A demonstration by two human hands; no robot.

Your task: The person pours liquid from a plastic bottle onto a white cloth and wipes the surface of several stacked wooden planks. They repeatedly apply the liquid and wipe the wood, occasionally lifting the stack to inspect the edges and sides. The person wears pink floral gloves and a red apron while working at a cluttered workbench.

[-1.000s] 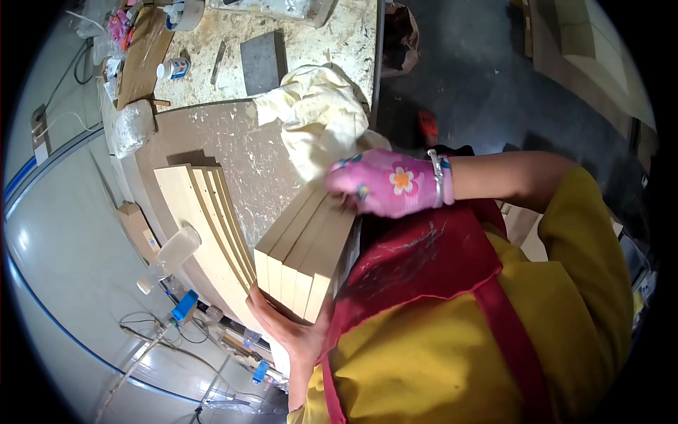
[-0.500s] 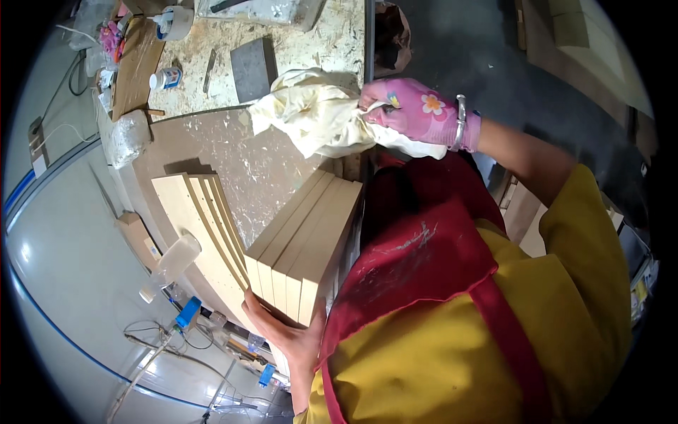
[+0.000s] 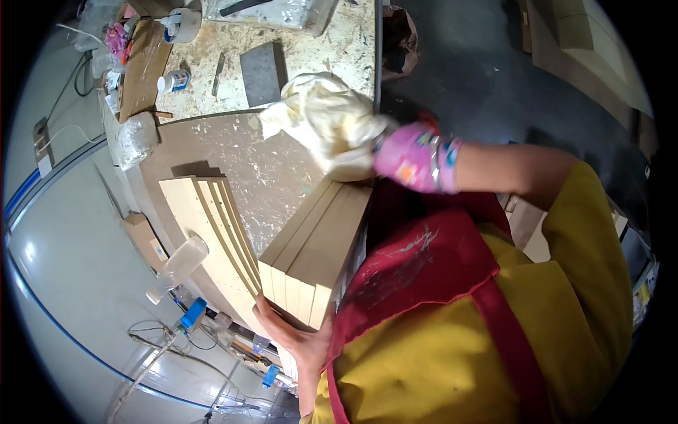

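Note:
A stack of several pale wooden boards (image 3: 311,244) stands on edge at the workbench's near side. My left hand (image 3: 300,336), bare, grips the stack's lower end, with thumb and fingers spread across it. At the upper end, my right hand (image 3: 415,159), in a pink flowered glove, is closed at the edge of a crumpled cream cloth (image 3: 328,116). Motion blurs its fingers. The cloth lies bunched over the bench and touches the boards' far end. Left of the stack stand several more boards (image 3: 212,233), leaning close together, with small holes in the outer face.
On the bench (image 3: 205,141) are a dark grey block (image 3: 260,74), a thin metal strip (image 3: 218,73), a white bottle (image 3: 174,81) and a tape roll (image 3: 185,27). A clear bottle (image 3: 176,268) and blue clamps (image 3: 193,312) are at the left. Dark floor (image 3: 473,63) lies right.
My right hand has moved down and slightly right toward my body, and the cloth's lower edge has come down to the boards' far end. My left hand keeps its hold.

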